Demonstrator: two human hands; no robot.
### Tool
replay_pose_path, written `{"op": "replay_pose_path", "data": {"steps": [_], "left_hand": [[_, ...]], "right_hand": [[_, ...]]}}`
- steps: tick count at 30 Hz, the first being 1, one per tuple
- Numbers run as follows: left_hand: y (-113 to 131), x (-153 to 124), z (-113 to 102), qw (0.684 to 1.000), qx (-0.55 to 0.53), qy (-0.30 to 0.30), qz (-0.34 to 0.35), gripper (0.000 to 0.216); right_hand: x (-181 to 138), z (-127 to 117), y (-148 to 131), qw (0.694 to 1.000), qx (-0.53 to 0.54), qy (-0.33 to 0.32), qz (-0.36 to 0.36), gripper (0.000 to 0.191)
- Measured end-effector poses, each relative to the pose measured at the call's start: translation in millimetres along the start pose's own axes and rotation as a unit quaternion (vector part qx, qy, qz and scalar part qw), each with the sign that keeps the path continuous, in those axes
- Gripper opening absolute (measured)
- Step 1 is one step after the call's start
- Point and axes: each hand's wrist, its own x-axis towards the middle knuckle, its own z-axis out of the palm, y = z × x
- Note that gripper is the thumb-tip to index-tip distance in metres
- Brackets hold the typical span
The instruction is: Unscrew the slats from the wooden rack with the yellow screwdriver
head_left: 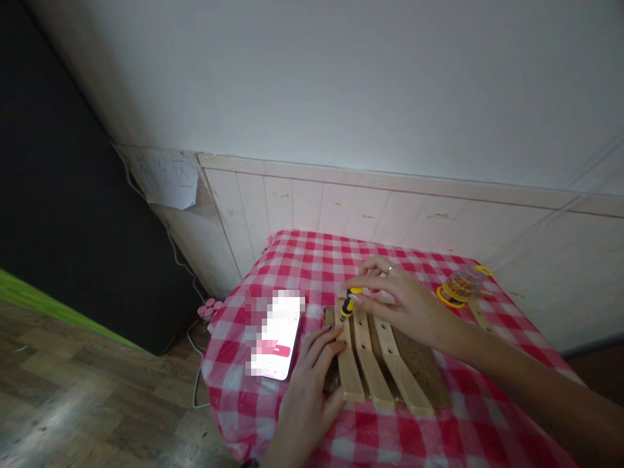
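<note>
My right hand [397, 296], a ring on one finger, is closed around a small yellow and black screwdriver [346, 308]. The screwdriver points down, its tip at the upper part of the leftmost bent wooden slat [350, 370]. Along that slat's left edge my left hand [314, 367] is closed, fingertips near the tip and thumb lower down. Beside it lie a middle slat [373, 370] and a right slat [408, 377], both with dark screw holes. All three rest on a flat brownish wooden board [429, 370]. Any screw under the tip is hidden.
A lit phone [280, 341] lies left of my left hand on the red checked tablecloth [312, 260]. At the right stands a clear, yellow-based bit container [461, 286], near another wooden piece [480, 315]. A panelled wall [331, 201] backs the table; a white cable [195, 383] hangs left.
</note>
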Motion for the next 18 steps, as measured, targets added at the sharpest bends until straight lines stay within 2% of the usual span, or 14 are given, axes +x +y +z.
{"op": "replay_pose_path", "data": {"steps": [4,10,13,18], "left_hand": [[-1.3,-0.6,0.7,1.000,0.003,0.004,0.003,0.048],[-4.0,-1.3,2.4,1.000,0.003,0.005,0.010,0.048],[-4.2,-1.0,2.6,1.000,0.007,0.012,0.013,0.047],[-3.4,-0.3,1.9,1.000,0.008,0.008,0.015,0.050]], "right_hand": [[-1.9,1.6,-5.4,0.997,-0.081,0.003,-0.017,0.025],[2.0,10.4,-5.6,0.995,-0.090,0.040,-0.007,0.021],[5.1,13.4,-2.9,0.995,-0.087,0.041,0.012,0.023],[7.1,11.5,-3.7,0.997,-0.075,0.021,0.005,0.026]]}}
